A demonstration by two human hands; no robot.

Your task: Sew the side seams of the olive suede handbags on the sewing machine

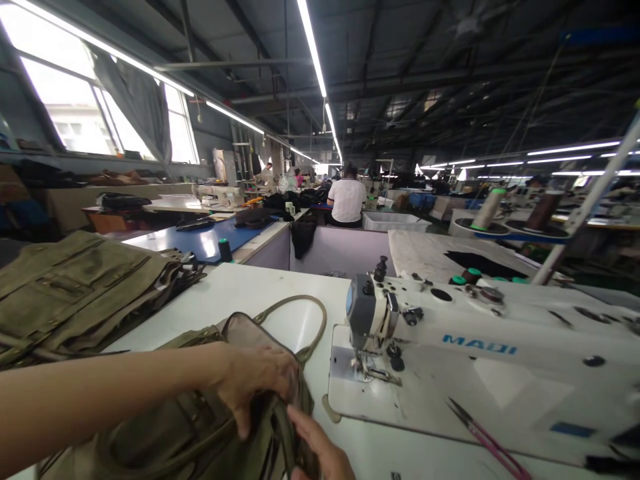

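An olive green bag [165, 433] lies on the white table in front of me, one looped handle stretched out behind it. My left hand [255, 377] reaches across the bag and its bent fingers grip the fabric near the opening. Lower and to the right, my right hand [320, 443] is against the bag's right edge, thumb and fingers around the edge fabric; part of it is cut off by the frame's bottom. A beige lining shows at the raised flap of the bag.
A white sewing machine [480, 347] stands at the right, with pink-handled scissors [487, 437] on its near side. Stacked olive bags [75, 287] lie at the left. Thread cones [487, 210] stand behind the machine. A person in a white shirt [347, 200] sits farther off.
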